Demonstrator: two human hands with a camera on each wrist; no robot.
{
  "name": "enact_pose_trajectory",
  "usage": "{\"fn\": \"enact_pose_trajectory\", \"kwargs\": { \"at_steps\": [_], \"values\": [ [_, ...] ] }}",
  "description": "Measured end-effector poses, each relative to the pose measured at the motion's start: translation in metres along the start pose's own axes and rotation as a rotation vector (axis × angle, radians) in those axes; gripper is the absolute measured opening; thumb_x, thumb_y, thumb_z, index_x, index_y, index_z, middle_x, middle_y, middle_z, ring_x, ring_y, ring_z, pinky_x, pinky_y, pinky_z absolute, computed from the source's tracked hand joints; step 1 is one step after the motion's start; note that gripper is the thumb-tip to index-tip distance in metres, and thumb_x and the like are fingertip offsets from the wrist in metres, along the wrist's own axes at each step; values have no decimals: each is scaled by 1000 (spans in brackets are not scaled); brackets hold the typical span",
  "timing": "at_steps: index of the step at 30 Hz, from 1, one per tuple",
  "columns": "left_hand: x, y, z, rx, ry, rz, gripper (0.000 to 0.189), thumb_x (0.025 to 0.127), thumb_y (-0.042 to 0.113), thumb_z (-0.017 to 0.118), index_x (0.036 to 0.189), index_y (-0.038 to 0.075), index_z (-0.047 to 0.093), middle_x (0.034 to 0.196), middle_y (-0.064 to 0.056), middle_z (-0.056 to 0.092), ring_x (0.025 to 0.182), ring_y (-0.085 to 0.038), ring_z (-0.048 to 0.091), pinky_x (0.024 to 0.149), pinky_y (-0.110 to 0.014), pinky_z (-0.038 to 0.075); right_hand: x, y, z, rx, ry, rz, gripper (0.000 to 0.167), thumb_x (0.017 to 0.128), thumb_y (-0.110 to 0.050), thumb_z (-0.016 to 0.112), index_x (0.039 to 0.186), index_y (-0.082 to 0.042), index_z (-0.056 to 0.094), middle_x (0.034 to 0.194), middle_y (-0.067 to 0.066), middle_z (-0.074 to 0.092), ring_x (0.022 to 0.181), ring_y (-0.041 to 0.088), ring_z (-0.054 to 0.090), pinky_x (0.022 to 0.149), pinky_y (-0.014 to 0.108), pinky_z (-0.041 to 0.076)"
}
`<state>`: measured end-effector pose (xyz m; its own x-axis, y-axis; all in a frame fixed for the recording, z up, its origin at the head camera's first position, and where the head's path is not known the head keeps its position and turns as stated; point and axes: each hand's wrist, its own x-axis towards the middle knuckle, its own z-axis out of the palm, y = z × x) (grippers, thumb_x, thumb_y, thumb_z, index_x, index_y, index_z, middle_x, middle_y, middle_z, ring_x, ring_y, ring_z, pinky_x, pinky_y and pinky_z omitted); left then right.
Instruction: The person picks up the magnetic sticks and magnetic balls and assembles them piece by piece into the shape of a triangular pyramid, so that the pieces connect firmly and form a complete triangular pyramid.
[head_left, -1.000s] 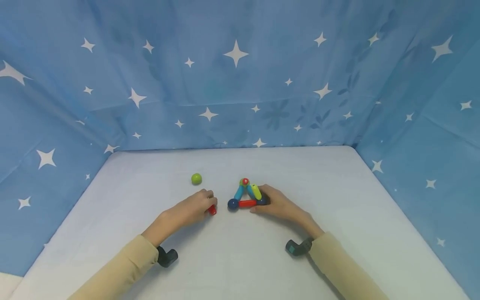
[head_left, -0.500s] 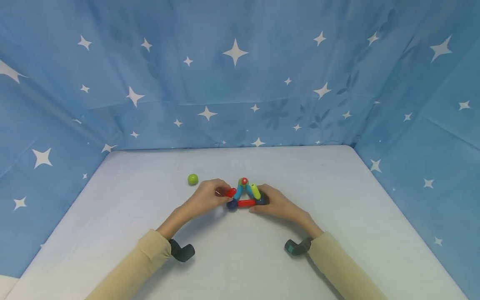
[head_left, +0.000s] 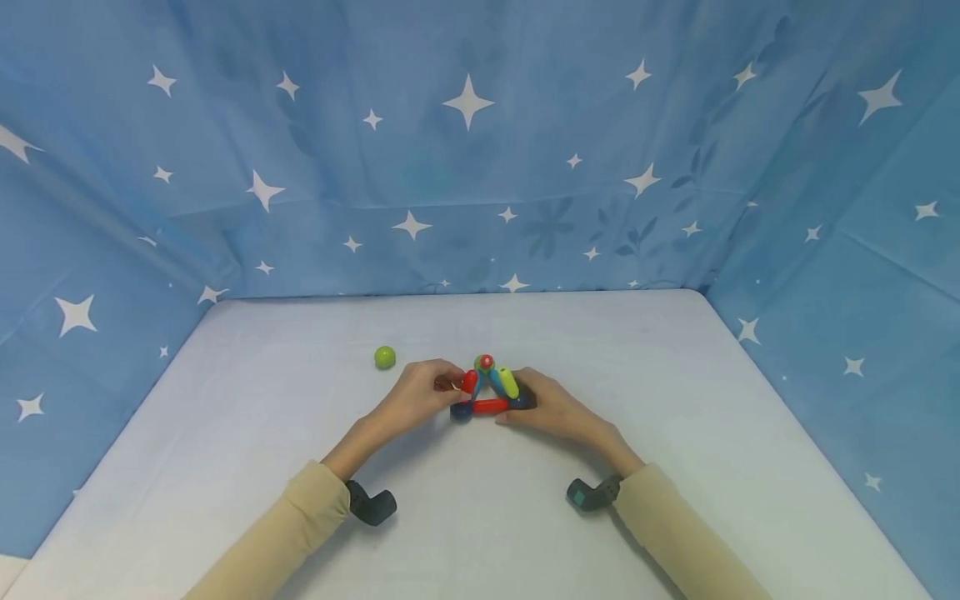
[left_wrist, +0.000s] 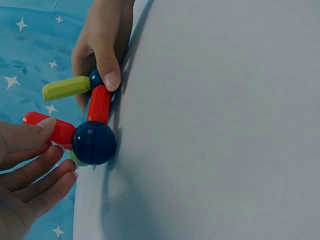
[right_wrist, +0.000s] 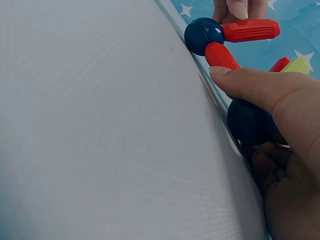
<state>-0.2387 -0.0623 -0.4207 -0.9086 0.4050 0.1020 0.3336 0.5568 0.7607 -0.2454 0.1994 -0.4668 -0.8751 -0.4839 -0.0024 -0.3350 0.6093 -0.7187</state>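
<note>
A triangular frame of magnetic rods and balls stands on the table. My left hand [head_left: 420, 393] pinches a red rod [left_wrist: 62, 133] between thumb and fingers; its lower end meets the left dark blue ball [left_wrist: 94, 143]. Around the right dark blue ball [right_wrist: 250, 122] curl the thumb and fingers of my right hand [head_left: 558, 408], partly hiding it. A lying red rod [head_left: 491, 407] joins these two balls. From the right ball rises a yellow-green rod [head_left: 509, 383]. Light-blue rods [head_left: 497, 382] run back to a green ball topped by an upright red rod [head_left: 487, 361].
A loose green ball [head_left: 385, 357] lies on the white table [head_left: 480, 517], behind and left of my left hand. Blue star-patterned curtain [head_left: 465, 167] encloses the back and sides. Dark wrist cameras [head_left: 372, 504] sit below both hands.
My left hand has carried the red rod rightward to the left dark blue ball and tilted it more upright there. The right hand stays on its ball.
</note>
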Motion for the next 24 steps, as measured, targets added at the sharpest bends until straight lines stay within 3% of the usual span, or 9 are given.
{"fn": "enact_pose_trajectory", "kwargs": {
  "at_steps": [6,14,17,20,24],
  "values": [
    [-3,-3,0,9,0,39,17,90,7,78,106,3,77,96,-5,77,88,-16,71,80,-30,60,-1,-1,-2,-14,12,16,66,88,-40,81,141,-10,57,128,4,63,117,23,57,106,51,50],
    [-2,-6,-4,68,-14,71,15,89,7,78,104,3,79,98,-6,77,84,-13,66,72,-26,56,0,-1,3,-10,4,33,65,87,-42,81,140,-11,57,125,1,64,115,21,56,107,51,50],
    [-2,-10,-16,118,2,68,16,92,7,76,107,2,78,103,-7,77,92,-19,68,81,-35,59,1,-1,3,-14,6,40,66,87,-43,81,140,-11,57,124,1,64,115,21,56,107,51,50],
    [-1,-17,-32,211,71,52,18,94,5,72,110,1,77,111,-12,76,106,-30,68,96,-48,55,2,-2,2,-27,10,23,66,87,-43,81,139,-11,58,121,0,63,112,20,56,106,49,51],
    [3,-31,-53,341,169,13,21,92,1,72,113,-1,76,120,-21,72,116,-43,61,102,-57,48,1,-1,1,-40,8,5,65,87,-43,81,139,-11,58,121,0,63,112,19,56,105,47,51]
  ]
}}
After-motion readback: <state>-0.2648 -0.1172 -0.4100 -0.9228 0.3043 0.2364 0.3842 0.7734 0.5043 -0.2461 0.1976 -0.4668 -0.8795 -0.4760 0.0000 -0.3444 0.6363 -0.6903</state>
